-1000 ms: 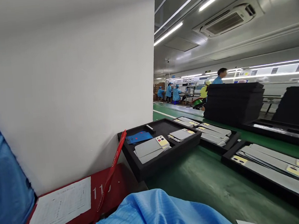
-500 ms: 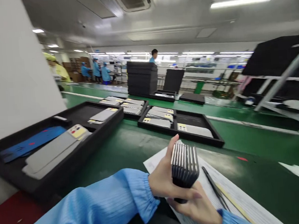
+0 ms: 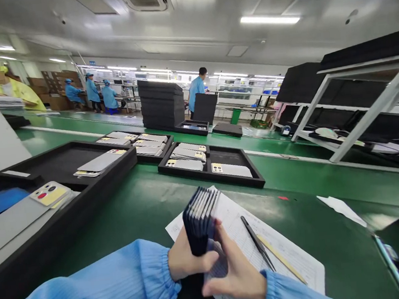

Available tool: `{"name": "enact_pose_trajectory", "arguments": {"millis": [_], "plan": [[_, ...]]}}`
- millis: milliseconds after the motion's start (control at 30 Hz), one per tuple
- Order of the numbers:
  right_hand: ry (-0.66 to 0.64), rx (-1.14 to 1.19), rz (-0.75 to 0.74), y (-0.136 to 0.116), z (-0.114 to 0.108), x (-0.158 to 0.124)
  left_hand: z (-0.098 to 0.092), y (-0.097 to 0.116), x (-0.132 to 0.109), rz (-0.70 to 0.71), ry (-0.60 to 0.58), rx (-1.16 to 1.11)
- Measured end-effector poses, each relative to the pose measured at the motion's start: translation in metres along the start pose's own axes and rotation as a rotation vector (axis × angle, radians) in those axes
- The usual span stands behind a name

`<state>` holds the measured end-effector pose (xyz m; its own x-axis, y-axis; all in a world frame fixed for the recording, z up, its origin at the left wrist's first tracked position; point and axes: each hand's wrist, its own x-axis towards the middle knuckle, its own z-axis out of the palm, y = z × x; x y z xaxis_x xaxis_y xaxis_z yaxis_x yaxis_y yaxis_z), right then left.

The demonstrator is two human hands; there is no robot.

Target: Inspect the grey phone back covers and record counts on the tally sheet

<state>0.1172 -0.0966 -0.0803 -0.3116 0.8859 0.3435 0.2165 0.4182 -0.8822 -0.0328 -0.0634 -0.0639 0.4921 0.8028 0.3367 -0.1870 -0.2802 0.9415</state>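
Note:
Upright in front of me stands a stack of thin phone back covers [image 3: 200,217], dark on the near side with pale edges at the top. My left hand [image 3: 188,260] wraps round the stack from the left, its thumb across the near face. From the right, my right hand [image 3: 234,267] grips the stack's right side, index finger at the upper edge and thumb low. A blurred cover between the hands is partly hidden. Under and beyond the hands lies a printed sheet [image 3: 293,257], bearing black tweezers [image 3: 258,243] and a thin yellowish stick [image 3: 282,259].
A large black tray [image 3: 117,168] on the left holds grey and blue covers. Another black tray [image 3: 237,183] with covers stands ahead. Stacked black trays [image 3: 162,104] rise behind, near a co-worker in blue [image 3: 197,89]. A metal rack [image 3: 354,129] stands right; a white scrap [image 3: 342,209] lies nearer.
My view has swung right, so the trays appear further left. The stack has turned and tilts differently. My right hand has moved from beneath the stack up along its right side.

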Motion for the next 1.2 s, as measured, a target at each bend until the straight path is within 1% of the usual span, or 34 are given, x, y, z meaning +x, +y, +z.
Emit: {"name": "enact_pose_trajectory", "arguments": {"millis": [67, 100, 167, 267, 333, 400, 467, 500, 533, 600, 633, 767, 800, 833, 900, 1033, 1067, 1100, 1200], "plan": [[-0.085, 0.029, -0.021, 0.002, -0.004, 0.0, -0.005, 0.003, -0.003, -0.091, 0.015, -0.251], [-0.099, 0.031, -0.003, 0.001, -0.007, 0.001, -0.006, 0.005, -0.003, -0.142, 0.018, -0.377], [-0.03, -0.001, 0.078, -0.002, -0.012, 0.003, -0.007, 0.008, -0.004, -0.236, 0.016, -0.559], [0.141, -0.054, 0.219, -0.009, -0.018, 0.008, -0.006, 0.009, -0.005, -0.377, -0.028, -0.719], [0.209, -0.033, 0.259, -0.013, -0.019, 0.01, -0.003, 0.008, -0.006, -0.482, -0.097, -0.829], [0.212, 0.032, 0.264, -0.017, -0.018, 0.01, 0.0, 0.004, -0.007, -0.591, -0.184, -0.906], [0.17, 0.108, 0.326, -0.019, -0.016, 0.007, 0.002, -0.001, -0.01, -0.691, -0.261, -0.935], [0.155, 0.139, 0.378, -0.02, -0.015, 0.005, 0.002, -0.005, -0.011, -0.746, -0.277, -0.941], [0.14, 0.166, 0.43, -0.02, -0.015, 0.003, 0.002, -0.008, -0.013, -0.79, -0.27, -0.947], [0.109, 0.209, 0.488, -0.021, -0.016, 0.001, 0.001, -0.012, -0.015, -0.828, -0.24, -0.957], [0.091, 0.226, 0.485, -0.021, -0.017, 0.0, 0.0, -0.013, -0.015, -0.824, -0.249, -0.968], [0.039, 0.255, 0.398, -0.023, -0.018, 0.003, -0.001, -0.01, -0.012, -0.739, -0.409, -1.025], [0.039, 0.259, 0.382, -0.023, -0.018, 0.004, -0.001, -0.008, -0.011, -0.728, -0.424, -1.028], [0.039, 0.264, 0.372, -0.023, -0.019, 0.005, 0.0, -0.006, -0.011, -0.725, -0.419, -1.024], [0.04, 0.264, 0.36, -0.022, -0.02, 0.005, 0.002, -0.004, -0.011, -0.754, -0.365, -1.0], [0.024, 0.218, 0.284, -0.02, -0.022, 0.003, 0.008, 0.0, -0.016, -0.872, -0.119, -0.896], [0.021, 0.219, 0.27, -0.019, -0.022, 0.002, 0.01, 0.0, -0.017, -0.884, -0.074, -0.888], [0.02, 0.225, 0.263, -0.019, -0.022, 0.001, 0.011, 0.001, -0.017, -0.886, -0.048, -0.892], [0.03, 0.235, 0.266, -0.02, -0.019, 0.001, 0.009, -0.002, -0.017, -0.916, -0.064, -0.95]]}}
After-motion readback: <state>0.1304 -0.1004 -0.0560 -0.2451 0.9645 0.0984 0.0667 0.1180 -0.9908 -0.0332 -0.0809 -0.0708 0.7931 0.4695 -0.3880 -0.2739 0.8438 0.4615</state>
